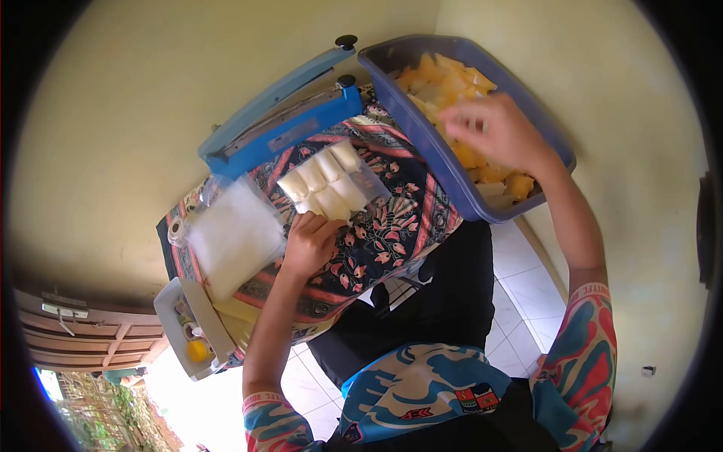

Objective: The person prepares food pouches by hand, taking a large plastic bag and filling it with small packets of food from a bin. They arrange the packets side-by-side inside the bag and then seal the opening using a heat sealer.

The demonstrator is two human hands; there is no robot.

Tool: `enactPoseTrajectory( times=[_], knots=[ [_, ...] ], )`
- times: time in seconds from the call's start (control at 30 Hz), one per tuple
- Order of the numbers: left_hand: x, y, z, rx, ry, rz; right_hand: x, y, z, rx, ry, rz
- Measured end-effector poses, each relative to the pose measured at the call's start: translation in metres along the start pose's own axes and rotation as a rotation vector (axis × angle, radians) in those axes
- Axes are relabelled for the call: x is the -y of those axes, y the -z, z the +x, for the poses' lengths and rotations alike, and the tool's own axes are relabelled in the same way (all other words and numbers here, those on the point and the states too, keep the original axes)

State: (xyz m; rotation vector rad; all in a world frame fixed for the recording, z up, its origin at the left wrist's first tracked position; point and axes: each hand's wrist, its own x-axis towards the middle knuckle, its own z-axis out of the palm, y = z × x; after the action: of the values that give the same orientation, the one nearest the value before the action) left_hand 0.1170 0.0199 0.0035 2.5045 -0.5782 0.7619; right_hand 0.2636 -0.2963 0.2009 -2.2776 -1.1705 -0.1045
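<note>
My left hand [310, 242] is at the near edge of a clear plastic bag [370, 179] lying on the cloth. Its fingers are curled and pinch that edge. Inside the bag, plump white rolls [328, 167] sit side by side in two rows. Over the blue-grey plastic tub [422, 134] hovers my right hand [497, 134], slightly blurred, its fingers loosely bent and apart, with nothing visible in them. Below it, the tub holds many orange-yellow and whitish filled packets [444, 79].
A blue impulse sealer [301, 124] with its arm raised stands behind the bag. Left of the bag lies a stack of clear plastic bags [237, 233], beside a tape roll [176, 228]. A white box [175, 320] with small items sits at the patterned tablecloth's [392, 226] left corner.
</note>
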Motion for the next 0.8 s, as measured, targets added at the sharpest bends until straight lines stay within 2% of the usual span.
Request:
enactPoseTrajectory(
  times=[0.03, 0.1, 0.17, 0.27, 0.37, 0.47, 0.57, 0.67, 0.8],
  knots=[
    [0.001, 0.000, -0.001, 0.005, -0.005, 0.005, -0.022, 0.005, 0.019, -0.008, -0.088, -0.052],
    [0.002, -0.001, -0.003, 0.017, -0.004, 0.018, -0.094, -0.001, 0.052, 0.000, -0.131, 0.003],
    [0.003, -0.001, -0.003, 0.018, -0.004, 0.022, -0.126, -0.008, 0.074, 0.117, -0.270, -0.068],
    [0.004, -0.002, -0.003, 0.006, -0.005, 0.011, -0.184, -0.036, 0.091, 0.204, -0.158, -0.512],
    [0.005, 0.000, -0.002, 0.005, -0.010, 0.000, -0.174, -0.058, 0.091, 0.280, -0.248, -0.585],
    [0.005, 0.000, -0.003, 0.013, -0.008, -0.011, -0.213, -0.094, 0.091, 0.338, -0.252, -0.688],
    [0.006, 0.000, -0.003, 0.028, 0.001, -0.012, -0.210, -0.104, 0.080, 0.199, -0.200, -0.669],
    [0.004, 0.001, -0.001, 0.012, -0.001, -0.021, -0.215, -0.097, 0.085, 0.307, -0.257, -0.688],
    [0.005, 0.001, 0.000, 0.016, 0.002, -0.030, -0.224, -0.099, 0.082, 0.233, -0.236, -0.629]
  ],
)
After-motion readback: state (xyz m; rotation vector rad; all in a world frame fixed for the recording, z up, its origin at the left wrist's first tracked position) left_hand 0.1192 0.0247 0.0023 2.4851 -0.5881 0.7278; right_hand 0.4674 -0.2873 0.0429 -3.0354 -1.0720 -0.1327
